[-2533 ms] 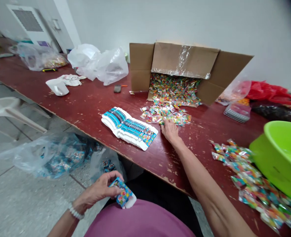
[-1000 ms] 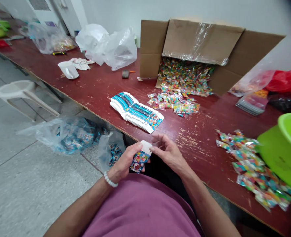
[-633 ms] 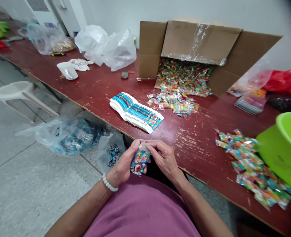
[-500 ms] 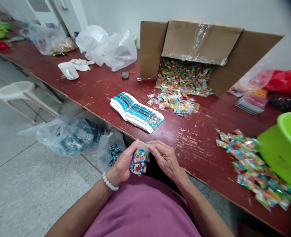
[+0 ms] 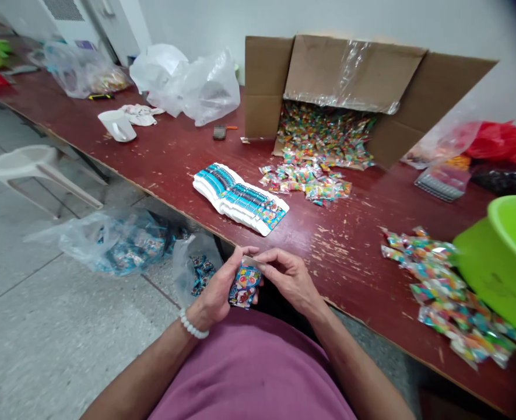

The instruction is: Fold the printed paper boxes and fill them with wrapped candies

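Red table (image 5: 362, 233), cropped green basin (image 5: 487, 251), left hand (image 5: 216, 293) partly hiding printed box (image 5: 244, 286)

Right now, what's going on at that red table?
A person's left hand holds a small blue printed box, and the right hand touches its pale top flap; whether it's fully closed, I can't tell. A fanned stack of blue-and-white cartons lies on the red table. Colourful wrapped packets spill from an open cardboard box, and more lie beside a green basin.
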A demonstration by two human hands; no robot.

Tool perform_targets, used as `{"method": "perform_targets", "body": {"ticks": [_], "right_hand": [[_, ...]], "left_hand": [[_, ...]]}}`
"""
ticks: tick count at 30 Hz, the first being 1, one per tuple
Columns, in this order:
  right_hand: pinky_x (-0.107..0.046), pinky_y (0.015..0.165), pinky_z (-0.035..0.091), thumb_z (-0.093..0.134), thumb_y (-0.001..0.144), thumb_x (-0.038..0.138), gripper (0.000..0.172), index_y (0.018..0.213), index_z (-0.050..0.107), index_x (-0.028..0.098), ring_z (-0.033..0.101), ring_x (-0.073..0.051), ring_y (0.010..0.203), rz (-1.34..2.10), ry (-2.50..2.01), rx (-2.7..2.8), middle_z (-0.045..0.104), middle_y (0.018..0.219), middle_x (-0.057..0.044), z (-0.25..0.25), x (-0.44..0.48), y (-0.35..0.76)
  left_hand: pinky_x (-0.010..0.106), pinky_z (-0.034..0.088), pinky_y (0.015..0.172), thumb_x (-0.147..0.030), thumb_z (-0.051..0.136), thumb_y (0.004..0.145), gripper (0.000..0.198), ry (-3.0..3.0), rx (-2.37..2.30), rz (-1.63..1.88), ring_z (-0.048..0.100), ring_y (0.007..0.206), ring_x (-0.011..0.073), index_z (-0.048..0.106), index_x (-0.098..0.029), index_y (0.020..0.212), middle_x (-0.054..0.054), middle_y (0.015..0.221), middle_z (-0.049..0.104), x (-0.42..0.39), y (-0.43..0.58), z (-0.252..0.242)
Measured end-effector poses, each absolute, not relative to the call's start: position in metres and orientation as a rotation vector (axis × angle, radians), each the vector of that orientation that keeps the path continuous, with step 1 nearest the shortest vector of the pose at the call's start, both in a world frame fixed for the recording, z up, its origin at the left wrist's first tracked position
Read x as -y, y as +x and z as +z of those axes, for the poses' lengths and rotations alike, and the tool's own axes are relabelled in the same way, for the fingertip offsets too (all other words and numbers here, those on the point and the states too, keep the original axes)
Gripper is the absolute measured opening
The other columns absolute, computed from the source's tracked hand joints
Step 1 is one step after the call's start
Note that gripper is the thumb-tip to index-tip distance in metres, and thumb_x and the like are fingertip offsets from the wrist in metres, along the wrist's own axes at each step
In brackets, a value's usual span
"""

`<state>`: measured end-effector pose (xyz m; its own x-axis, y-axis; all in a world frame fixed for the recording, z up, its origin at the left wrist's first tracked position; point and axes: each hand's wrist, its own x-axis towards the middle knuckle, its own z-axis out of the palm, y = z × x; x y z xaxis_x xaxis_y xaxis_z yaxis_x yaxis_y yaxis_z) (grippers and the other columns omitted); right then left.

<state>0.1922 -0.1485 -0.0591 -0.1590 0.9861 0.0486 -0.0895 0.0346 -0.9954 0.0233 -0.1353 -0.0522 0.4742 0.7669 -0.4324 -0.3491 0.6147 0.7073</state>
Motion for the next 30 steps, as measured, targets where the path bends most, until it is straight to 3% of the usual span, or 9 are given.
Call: {"method": "perform_targets", "body": {"ticks": [5,9,11,15,18,21,24,27,30], "right_hand": [[-0.032,0.082,0.053,0.067,0.091,0.032,0.013,0.088,0.074,0.022,0.069,-0.019,0.088,1.197,-1.009,1.561,0.074,0.095,-0.004,-0.05,0.15,0.196],[-0.03,0.073,0.055,0.072,0.086,0.034,0.014,0.089,0.073,0.02,0.069,-0.018,0.079,1.195,-1.147,1.447,0.075,0.092,-0.004,-0.053,0.149,0.19],[-0.029,0.069,0.055,0.075,0.083,0.033,0.017,0.093,0.074,0.02,0.068,-0.017,0.075,1.21,-1.187,1.428,0.076,0.091,-0.004,-0.055,0.147,0.188],[-0.027,0.062,0.054,0.071,0.086,0.034,0.017,0.081,0.073,0.018,0.068,-0.015,0.072,1.427,-1.039,1.33,0.076,0.099,-0.006,-0.053,0.142,0.188],[-0.03,0.07,0.056,0.07,0.087,0.033,0.016,0.079,0.073,0.018,0.071,-0.019,0.083,1.459,-0.994,1.323,0.076,0.1,-0.006,-0.052,0.141,0.19],[-0.034,0.084,0.054,0.068,0.09,0.031,0.014,0.084,0.075,0.021,0.07,-0.02,0.091,1.239,-1.081,1.473,0.076,0.098,-0.005,-0.056,0.145,0.19],[-0.039,0.095,0.05,0.063,0.094,0.034,0.015,0.099,0.073,0.025,0.066,-0.022,0.104,1.063,-1.097,1.613,0.073,0.106,-0.005,-0.067,0.154,0.187],[-0.045,0.1,0.048,0.072,0.087,0.038,0.032,0.116,0.065,0.026,0.06,-0.026,0.115,0.957,-1.115,1.716,0.068,0.117,-0.008,-0.08,0.163,0.182],[-0.052,0.105,0.045,0.087,0.069,0.042,0.076,0.133,0.052,0.024,0.052,-0.032,0.125,0.887,-1.159,1.855,0.056,0.134,-0.014,-0.092,0.168,0.176]], "left_hand": [[0.024,0.052,0.041,-0.044,0.059,0.091,0.038,0.562,-0.809,0.71,0.06,0.045,0.0127,0.062,-0.019,0.119,-0.001,0.07,0.063,0.131,0.025,-0.054],[0.023,0.051,0.041,-0.038,0.06,0.087,0.036,0.593,-0.862,0.75,0.06,0.046,0.013,0.064,-0.019,0.117,-0.002,0.07,0.063,0.131,0.028,-0.053],[0.024,0.051,0.041,-0.045,0.058,0.088,0.042,0.581,-0.878,0.73,0.06,0.046,0.0137,0.064,-0.019,0.121,0.0,0.07,0.065,0.131,0.029,-0.053],[0.023,0.049,0.04,-0.07,0.048,0.088,0.07,0.569,-0.853,0.631,0.058,0.044,0.0134,0.061,-0.017,0.132,0.006,0.074,0.07,0.133,0.028,-0.058],[0.023,0.046,0.038,-0.075,0.045,0.087,0.077,0.587,-0.861,0.611,0.056,0.041,0.0131,0.062,-0.016,0.134,0.006,0.07,0.07,0.132,0.026,-0.06],[0.024,0.049,0.04,-0.058,0.058,0.087,0.06,0.576,-0.885,0.622,0.06,0.048,0.0152,0.065,-0.017,0.131,0.005,0.069,0.069,0.129,0.023,-0.061],[0.025,0.053,0.046,-0.032,0.062,0.082,0.044,0.501,-0.847,0.676,0.064,0.058,0.0157,0.07,-0.017,0.123,0.007,0.087,0.074,0.127,0.023,-0.061],[0.025,0.056,0.057,-0.021,0.06,0.077,0.037,0.416,-0.861,0.781,0.067,0.066,0.0152,0.073,-0.014,0.111,0.008,0.096,0.074,0.13,0.028,-0.066],[0.026,0.055,0.054,-0.027,0.059,0.08,0.038,0.435,-0.899,0.82,0.068,0.066,0.0165,0.069,-0.016,0.115,0.007,0.091,0.072,0.132,0.028,-0.077]]}}
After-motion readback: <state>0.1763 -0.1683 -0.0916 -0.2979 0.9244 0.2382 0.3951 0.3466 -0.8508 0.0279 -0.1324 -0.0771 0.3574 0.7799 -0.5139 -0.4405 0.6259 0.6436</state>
